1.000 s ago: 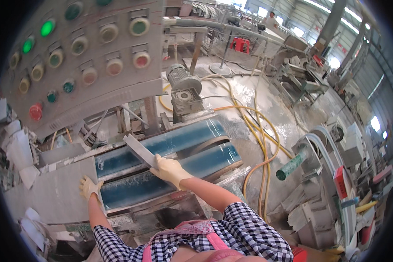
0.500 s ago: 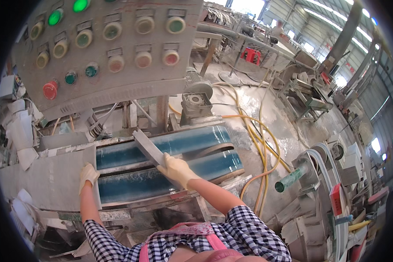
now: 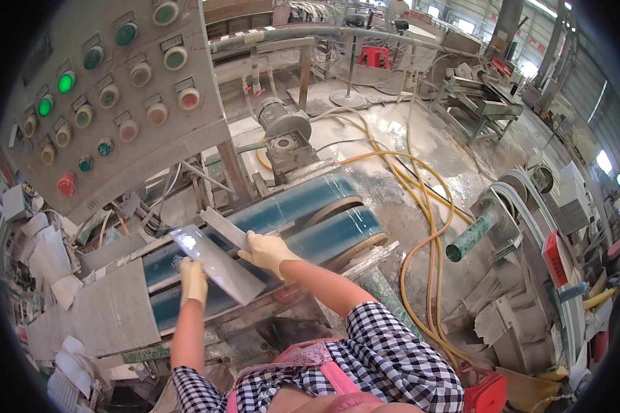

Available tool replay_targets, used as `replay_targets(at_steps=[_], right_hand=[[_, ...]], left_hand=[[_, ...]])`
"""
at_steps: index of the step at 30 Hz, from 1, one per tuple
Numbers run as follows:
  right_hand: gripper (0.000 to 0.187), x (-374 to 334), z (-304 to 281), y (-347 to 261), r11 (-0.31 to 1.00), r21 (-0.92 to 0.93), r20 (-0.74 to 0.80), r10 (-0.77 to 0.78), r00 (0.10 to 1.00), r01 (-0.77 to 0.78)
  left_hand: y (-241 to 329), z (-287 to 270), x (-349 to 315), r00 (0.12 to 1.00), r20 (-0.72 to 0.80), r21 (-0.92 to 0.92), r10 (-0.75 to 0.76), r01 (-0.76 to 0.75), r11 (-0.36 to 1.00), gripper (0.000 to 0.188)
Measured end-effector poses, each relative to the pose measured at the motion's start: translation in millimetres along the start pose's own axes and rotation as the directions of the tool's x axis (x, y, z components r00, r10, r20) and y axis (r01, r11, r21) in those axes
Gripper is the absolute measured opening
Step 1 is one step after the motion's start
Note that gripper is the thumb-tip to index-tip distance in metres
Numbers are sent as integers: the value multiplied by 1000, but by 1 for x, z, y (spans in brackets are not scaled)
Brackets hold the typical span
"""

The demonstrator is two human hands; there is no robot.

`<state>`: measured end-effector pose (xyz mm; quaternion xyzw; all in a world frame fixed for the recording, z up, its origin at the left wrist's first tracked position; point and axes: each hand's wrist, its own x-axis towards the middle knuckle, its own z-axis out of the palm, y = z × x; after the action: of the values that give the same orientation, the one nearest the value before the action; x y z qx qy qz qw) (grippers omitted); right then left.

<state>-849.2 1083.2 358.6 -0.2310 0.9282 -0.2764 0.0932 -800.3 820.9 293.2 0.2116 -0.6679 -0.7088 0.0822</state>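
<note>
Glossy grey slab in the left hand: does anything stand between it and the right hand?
Nothing visible stands between the slab and the right hand. The narrow grey strip in that hand runs beside the slab, with blue belt showing in the gap. How near the hand is to the slab is hard to tell.

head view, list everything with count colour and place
panel: one, grey, upper left
lit buttons: two, green, on panel
table: one, grey, lower left
belts: two, blue, centre
slab: one, glossy grey, over belts
strip: one, grey, over belts
motor: one, grey, behind belts
hoses: several, yellow and orange, right of belts
cylinder: one, green, right
stool: one, red, back
other person: one, colour unclear, back
offcuts: many, grey, left edge
left grip: one, cream glove, holding slab
right grip: one, cream glove, holding strip
</note>
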Motion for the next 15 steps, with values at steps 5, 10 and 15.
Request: replay_targets(at_steps=[5, 10, 15], right_hand=[[70, 3, -13, 2, 1000, -25, 47, 3, 999, -1], [61, 5, -18, -1, 1000, -7, 85, 1, 996, 0], [31, 15, -11, -6, 994, 13, 14, 106, 994, -106]], left_hand=[[13, 74, -14, 974, 218, -207, -58, 104, 973, 27], [58, 54, 14, 906, 289, 849, 309, -391, 354, 44], [88, 77, 61, 627, 730, 655, 271, -530, -538, 71]])
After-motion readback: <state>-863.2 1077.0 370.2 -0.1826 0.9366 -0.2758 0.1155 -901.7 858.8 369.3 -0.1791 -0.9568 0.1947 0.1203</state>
